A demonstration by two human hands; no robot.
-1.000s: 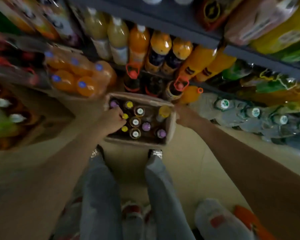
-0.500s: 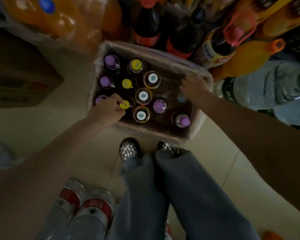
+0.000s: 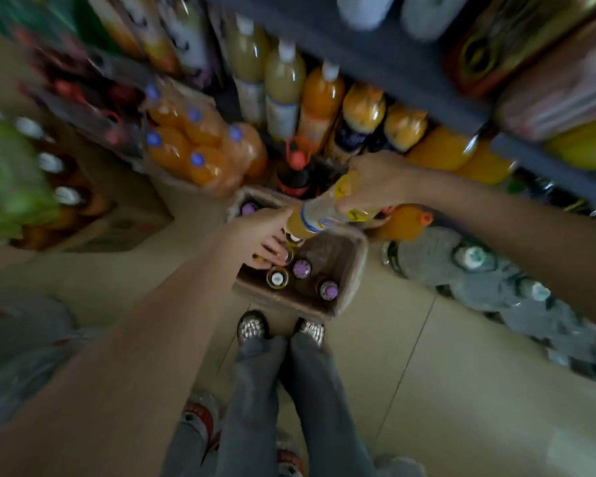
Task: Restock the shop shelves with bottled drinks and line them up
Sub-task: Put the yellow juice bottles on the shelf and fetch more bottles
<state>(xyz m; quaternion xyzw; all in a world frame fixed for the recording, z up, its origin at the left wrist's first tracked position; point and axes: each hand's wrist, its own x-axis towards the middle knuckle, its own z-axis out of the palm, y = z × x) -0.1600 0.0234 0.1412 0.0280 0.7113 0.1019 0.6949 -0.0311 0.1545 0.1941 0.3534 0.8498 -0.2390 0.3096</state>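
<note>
An open cardboard box (image 3: 355,263) sits on the floor in front of my feet, with several small bottles standing in it, purple-capped (image 3: 301,269) and white-capped (image 3: 277,278). My right hand (image 3: 375,187) grips a yellow juice bottle (image 3: 319,218), which lies tilted above the box. My left hand (image 3: 262,232) reaches into the box's left side. Its fingers curl over a yellow-capped bottle there, partly hidden and blurred. Behind the box, the bottom shelf row holds tall orange and yellow juice bottles (image 3: 324,98).
A shrink-wrapped pack of orange bottles (image 3: 200,149) and a dark cola bottle (image 3: 296,173) stand behind the box. Packs of water bottles (image 3: 479,270) lie on the floor at the right. A cardboard carton (image 3: 117,228) sits at the left. Red-labelled water bottles (image 3: 200,418) lie behind my legs.
My right hand has lifted a yellow juice bottle out of the box. The left hand stays in the box's left side. The view has tilted up toward the shelves.
</note>
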